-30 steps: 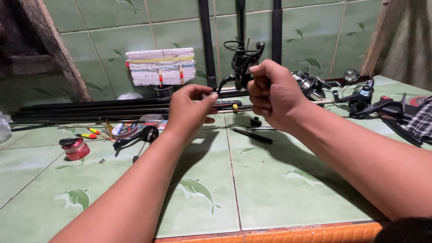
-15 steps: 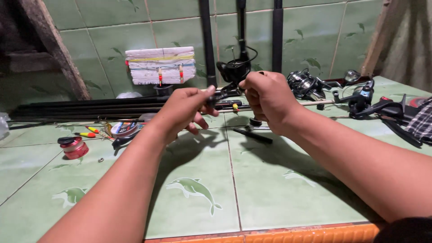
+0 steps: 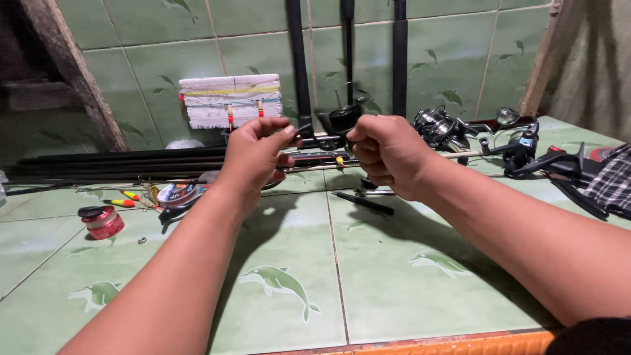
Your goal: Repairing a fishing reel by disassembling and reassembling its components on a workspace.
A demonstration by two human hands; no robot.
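Black reel (image 3: 342,119) between left hand (image 3: 253,154) and right hand (image 3: 388,154) (both gripping).

Black fishing reel (image 3: 340,120) held upright above tiles.

Looks like you're set up in a home fishing-tackle corner, kind of a makeshift workshop. You've got a green tiled counter (image 3: 368,276) with dolphin prints and matching wall tiles, dark rods (image 3: 118,158) lying along the back, spinning reels (image 3: 437,126) off to the side, a red line spool (image 3: 104,222), little floats (image 3: 121,202) and foam line winders (image 3: 230,100) propped against the wall.
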